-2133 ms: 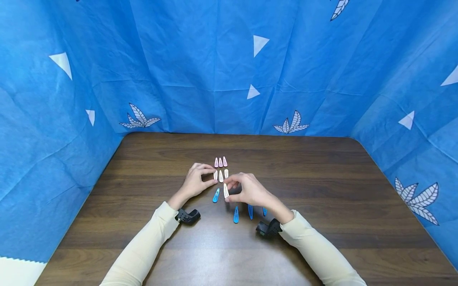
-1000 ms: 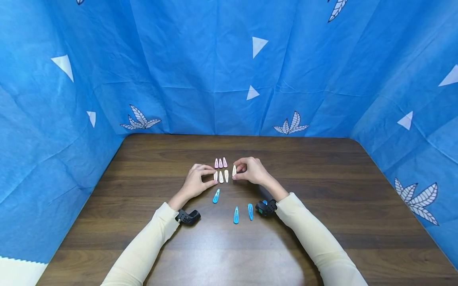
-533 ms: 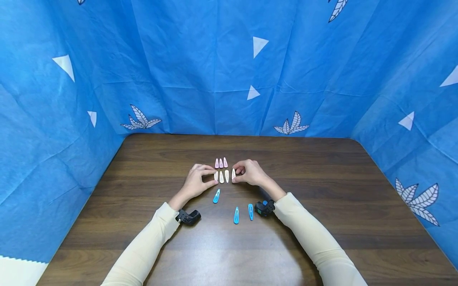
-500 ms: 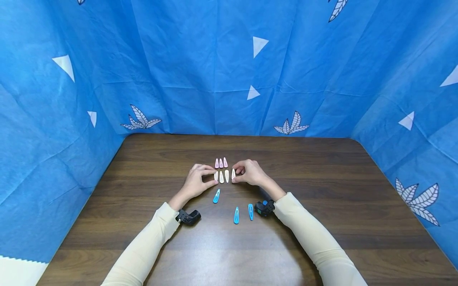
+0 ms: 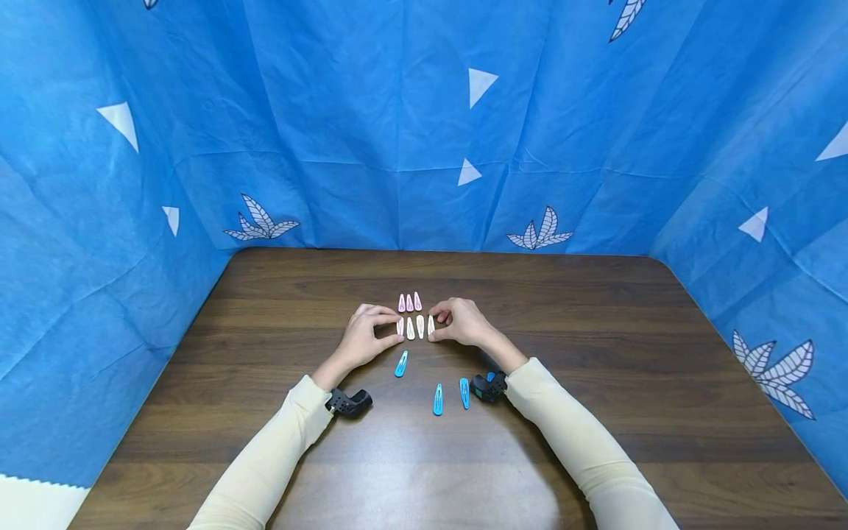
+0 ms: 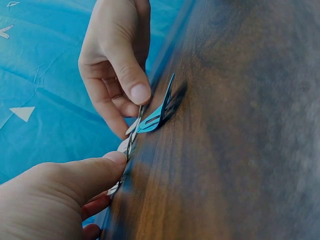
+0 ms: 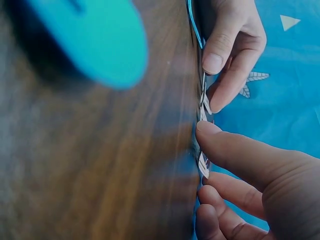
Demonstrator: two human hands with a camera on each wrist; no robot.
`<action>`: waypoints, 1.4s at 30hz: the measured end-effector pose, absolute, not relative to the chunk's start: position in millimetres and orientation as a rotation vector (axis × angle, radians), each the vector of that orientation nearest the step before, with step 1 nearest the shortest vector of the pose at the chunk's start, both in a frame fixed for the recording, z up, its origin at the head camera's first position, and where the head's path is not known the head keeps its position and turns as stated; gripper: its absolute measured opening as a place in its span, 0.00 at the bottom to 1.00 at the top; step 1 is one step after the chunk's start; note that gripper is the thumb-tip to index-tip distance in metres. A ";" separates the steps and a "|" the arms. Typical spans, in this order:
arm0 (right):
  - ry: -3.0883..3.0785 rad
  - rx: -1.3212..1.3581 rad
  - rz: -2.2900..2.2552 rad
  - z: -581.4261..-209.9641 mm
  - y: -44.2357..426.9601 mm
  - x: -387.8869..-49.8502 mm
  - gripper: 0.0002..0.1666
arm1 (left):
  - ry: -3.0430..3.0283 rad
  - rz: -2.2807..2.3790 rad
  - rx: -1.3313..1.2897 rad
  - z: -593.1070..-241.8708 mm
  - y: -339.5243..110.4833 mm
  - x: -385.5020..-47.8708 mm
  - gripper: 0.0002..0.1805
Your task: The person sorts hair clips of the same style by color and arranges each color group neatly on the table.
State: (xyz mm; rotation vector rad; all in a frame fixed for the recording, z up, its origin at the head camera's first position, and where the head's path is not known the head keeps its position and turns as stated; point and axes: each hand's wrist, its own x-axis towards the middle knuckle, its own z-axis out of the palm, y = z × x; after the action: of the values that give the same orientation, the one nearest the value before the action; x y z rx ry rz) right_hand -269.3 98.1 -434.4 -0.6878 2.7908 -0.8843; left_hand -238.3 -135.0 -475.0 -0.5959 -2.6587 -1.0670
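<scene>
In the head view, cream snap hair clips (image 5: 420,327) lie side by side in a row. My left hand (image 5: 363,331) pinches the row's leftmost cream clip (image 5: 400,326) by its ends, thumb at the near end. At the right end, my right hand (image 5: 461,322) pinches another cream clip (image 5: 431,324) the same way, close beside the row. Just beyond lie three pink hair clips (image 5: 409,302) in a row. The right wrist view shows thumb and fingers of the right hand (image 7: 250,170) about the cream clip (image 7: 203,165).
Nearer the person, loose blue hair clips (image 5: 401,364) lie on the brown wooden table (image 5: 596,331), two of them (image 5: 438,399) side by side. Another blue clip (image 5: 491,376) is partly hidden by the right wrist camera (image 5: 486,387). A blue patterned cloth (image 5: 424,125) surrounds the table.
My right hand has carried its cream clip from below the row up to the right end, then slid it slightly left, closer to the others. My left hand has stayed put.
</scene>
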 end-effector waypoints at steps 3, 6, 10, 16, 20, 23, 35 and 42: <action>2.793 -0.700 -0.879 -434.9 97.9 -269.0 0.27 | -2.660 -1.069 -0.598 -475.0 -134.9 -238.4 0.21; 2.797 -0.709 -0.870 -435.2 98.1 -269.1 0.27 | -2.657 -1.073 -0.597 -475.1 -134.8 -238.7 0.21; 2.796 -0.707 -0.859 -435.2 97.9 -269.7 0.28 | -2.656 -1.084 -0.588 -474.9 -134.9 -238.8 0.21; 2.785 -0.703 -0.868 -434.5 98.5 -269.6 0.30 | -2.656 -1.084 -0.586 -475.0 -135.3 -238.7 0.21; 2.775 -0.692 -0.875 -433.0 99.4 -268.6 0.30 | -2.649 -1.084 -0.588 -474.9 -134.7 -238.5 0.21; 2.772 -0.692 -0.899 -430.9 100.8 -266.3 0.30 | -2.638 -1.091 -0.589 -474.5 -134.4 -238.0 0.21; 2.821 -0.758 -1.040 -422.7 115.2 -241.2 0.30 | -2.596 -1.176 -0.563 -469.1 -135.8 -236.4 0.22; 2.847 -0.843 -1.115 -422.7 127.1 -218.3 0.28 | -2.581 -1.238 -0.617 -457.0 -133.8 -229.2 0.23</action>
State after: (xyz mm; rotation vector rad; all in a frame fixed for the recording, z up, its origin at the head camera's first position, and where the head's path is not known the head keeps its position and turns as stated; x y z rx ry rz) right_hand -218.3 127.1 -422.7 -0.8432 2.8472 -1.1148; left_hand -229.2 -133.8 -457.0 -0.6174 -2.5811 -1.2378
